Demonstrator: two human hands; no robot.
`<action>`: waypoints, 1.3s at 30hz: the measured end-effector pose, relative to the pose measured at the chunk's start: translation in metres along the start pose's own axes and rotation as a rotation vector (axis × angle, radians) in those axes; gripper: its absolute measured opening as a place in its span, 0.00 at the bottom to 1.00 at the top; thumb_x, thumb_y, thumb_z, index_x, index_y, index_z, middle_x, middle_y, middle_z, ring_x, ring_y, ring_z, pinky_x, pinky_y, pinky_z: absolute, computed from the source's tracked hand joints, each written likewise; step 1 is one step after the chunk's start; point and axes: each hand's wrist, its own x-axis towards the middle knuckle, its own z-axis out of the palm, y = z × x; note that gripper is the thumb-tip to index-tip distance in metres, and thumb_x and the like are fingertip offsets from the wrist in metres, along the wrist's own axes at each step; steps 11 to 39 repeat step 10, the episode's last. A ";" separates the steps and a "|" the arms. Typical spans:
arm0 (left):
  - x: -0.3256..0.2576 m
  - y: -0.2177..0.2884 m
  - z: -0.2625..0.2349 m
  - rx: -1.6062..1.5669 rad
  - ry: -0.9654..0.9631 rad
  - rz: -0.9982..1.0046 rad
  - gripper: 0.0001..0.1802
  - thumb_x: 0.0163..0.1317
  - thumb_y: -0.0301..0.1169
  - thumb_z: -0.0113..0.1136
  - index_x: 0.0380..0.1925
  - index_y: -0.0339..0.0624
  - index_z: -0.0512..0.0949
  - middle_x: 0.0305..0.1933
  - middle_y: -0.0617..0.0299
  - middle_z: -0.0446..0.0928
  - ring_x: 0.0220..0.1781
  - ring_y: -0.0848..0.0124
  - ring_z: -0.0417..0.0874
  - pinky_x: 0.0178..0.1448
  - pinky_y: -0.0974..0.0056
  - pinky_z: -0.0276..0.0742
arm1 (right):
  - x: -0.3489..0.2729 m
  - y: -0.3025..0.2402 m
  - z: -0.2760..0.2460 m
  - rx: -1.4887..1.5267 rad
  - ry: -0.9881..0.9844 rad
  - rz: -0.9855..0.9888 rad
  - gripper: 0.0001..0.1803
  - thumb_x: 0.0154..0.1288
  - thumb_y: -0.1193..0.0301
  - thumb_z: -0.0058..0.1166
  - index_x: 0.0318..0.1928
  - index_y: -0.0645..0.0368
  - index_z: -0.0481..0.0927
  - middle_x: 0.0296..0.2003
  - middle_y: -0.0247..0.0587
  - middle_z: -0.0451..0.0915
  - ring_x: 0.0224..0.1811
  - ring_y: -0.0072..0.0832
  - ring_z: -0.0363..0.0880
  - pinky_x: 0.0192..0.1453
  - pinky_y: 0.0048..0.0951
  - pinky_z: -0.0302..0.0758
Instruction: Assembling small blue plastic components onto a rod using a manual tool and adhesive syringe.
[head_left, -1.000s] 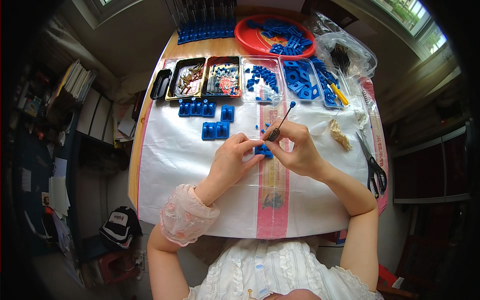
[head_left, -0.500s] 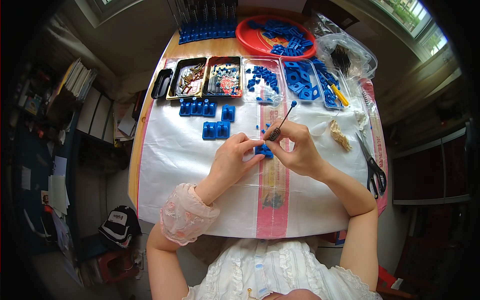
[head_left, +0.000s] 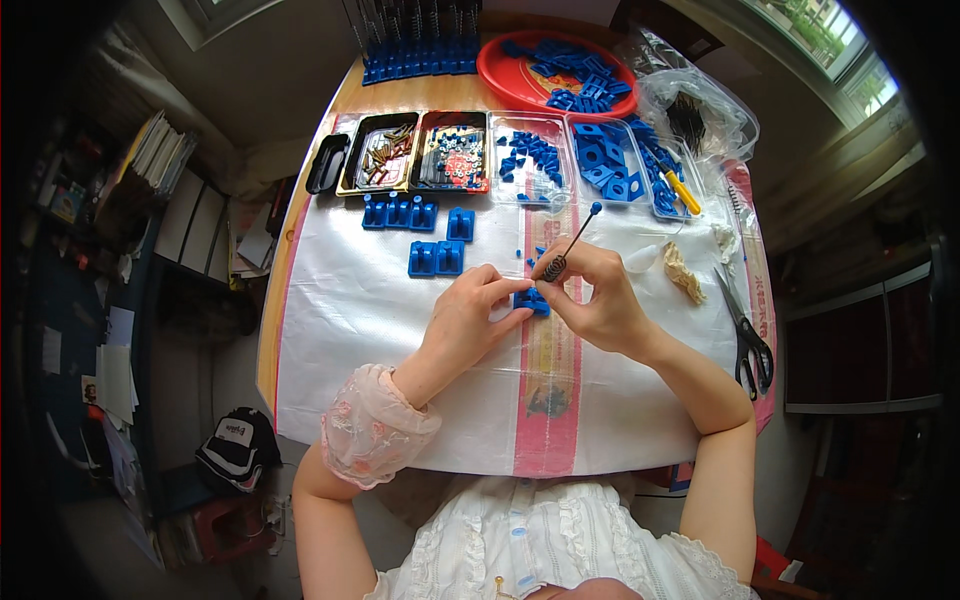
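My right hand (head_left: pixel 602 298) pinches a thin dark rod (head_left: pixel 577 237) that has a coiled spring at its lower end and a blue ball at its tip. The rod slants up to the right. Just below the coil lies a small blue plastic base (head_left: pixel 533 303) on the sheet. From the left side, my left hand (head_left: pixel 465 318) closes thumb and fingers on this base, its fingertips meeting those of the right hand. The exact contact between rod and base is hidden by the fingers. A few tiny blue pieces (head_left: pixel 539 252) lie just beyond.
Blue assembled blocks (head_left: pixel 422 258) stand left of my hands. Behind them are a tray of brass-coloured screws (head_left: pixel 388 155), a tray of nuts (head_left: pixel 452 155) and clear boxes of blue parts (head_left: pixel 608 165). A yellow-handled tool (head_left: pixel 682 193) and black scissors (head_left: pixel 752 350) lie at right.
Both hands keep nearly the same pinch. The whole scene sits slightly further right in the picture; the rod and spring have barely moved relative to the base.
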 end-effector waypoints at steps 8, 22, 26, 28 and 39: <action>0.000 0.000 -0.001 0.000 -0.006 -0.011 0.15 0.59 0.32 0.77 0.46 0.44 0.88 0.35 0.61 0.79 0.37 0.65 0.83 0.43 0.61 0.80 | 0.000 0.000 0.000 0.002 -0.003 -0.003 0.05 0.59 0.83 0.62 0.37 0.67 0.83 0.31 0.43 0.82 0.31 0.29 0.83 0.37 0.29 0.77; 0.000 0.000 -0.001 0.008 -0.006 -0.007 0.15 0.59 0.32 0.77 0.46 0.44 0.88 0.35 0.61 0.79 0.37 0.65 0.83 0.43 0.61 0.81 | -0.001 0.001 0.000 0.004 -0.003 -0.002 0.05 0.59 0.83 0.62 0.37 0.67 0.83 0.31 0.43 0.82 0.31 0.29 0.83 0.37 0.29 0.77; 0.000 0.000 -0.001 0.008 -0.006 -0.007 0.15 0.59 0.32 0.77 0.46 0.44 0.88 0.35 0.61 0.79 0.37 0.65 0.83 0.43 0.61 0.81 | -0.001 0.001 0.000 0.004 -0.003 -0.002 0.05 0.59 0.83 0.62 0.37 0.67 0.83 0.31 0.43 0.82 0.31 0.29 0.83 0.37 0.29 0.77; 0.000 0.000 -0.001 0.008 -0.006 -0.007 0.15 0.59 0.32 0.77 0.46 0.44 0.88 0.35 0.61 0.79 0.37 0.65 0.83 0.43 0.61 0.81 | -0.001 0.001 0.000 0.004 -0.003 -0.002 0.05 0.59 0.83 0.62 0.37 0.67 0.83 0.31 0.43 0.82 0.31 0.29 0.83 0.37 0.29 0.77; 0.000 0.000 -0.001 0.008 -0.006 -0.007 0.15 0.59 0.32 0.77 0.46 0.44 0.88 0.35 0.61 0.79 0.37 0.65 0.83 0.43 0.61 0.81 | -0.001 0.001 0.000 0.004 -0.003 -0.002 0.05 0.59 0.83 0.62 0.37 0.67 0.83 0.31 0.43 0.82 0.31 0.29 0.83 0.37 0.29 0.77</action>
